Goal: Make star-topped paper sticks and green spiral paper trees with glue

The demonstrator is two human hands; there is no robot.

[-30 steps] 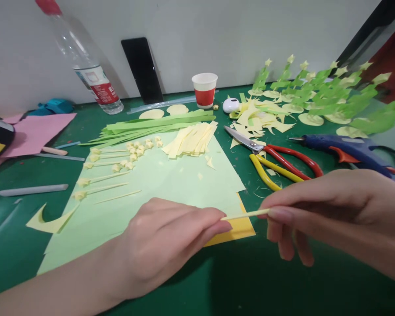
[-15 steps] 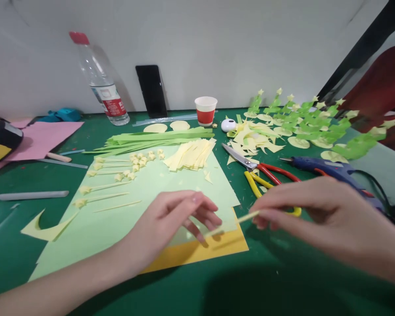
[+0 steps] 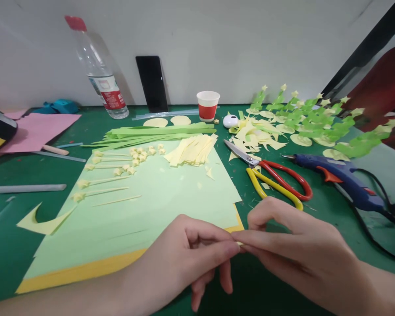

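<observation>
Two hands meeting fingertip to fingertip low over the green mat (image 3: 13, 245), just off the near right corner of the pale green sheet (image 3: 171, 193). Left hand (image 3: 191, 259) pinching thumb against forefinger; right hand (image 3: 292, 245) pinching the same spot from the other side. Barely showing between the tips, a sliver of pale yellow paper strip (image 3: 239, 242), almost wholly hidden by the fingers, so impossible to tell how much of it is there. Both grips narrow and closed on that strip, seemingly rolling or folding it small, hence the tight two-sided pinch.

Lying on the sheet to the left, finished thin sticks tipped with little stars (image 3: 98, 180), set in a row, likely for easy counting; loose folded stars (image 3: 141, 153) clustering beside them. Waiting farther back, a fanned pile of yellow strips (image 3: 191, 150) and long green strips (image 3: 158, 131), both within reach as stock. Resting to the right, scissors (image 3: 270, 173) with red and yellow handles, and a blue glue gun (image 3: 342, 175) with its nozzle pointing at the offcuts (image 3: 256, 136). Standing beyond, small green paper trees (image 3: 316, 116), a paper cup (image 3: 208, 105), a bottle (image 3: 100, 70) and a dark phone (image 3: 151, 83) leaning on the wall.
</observation>
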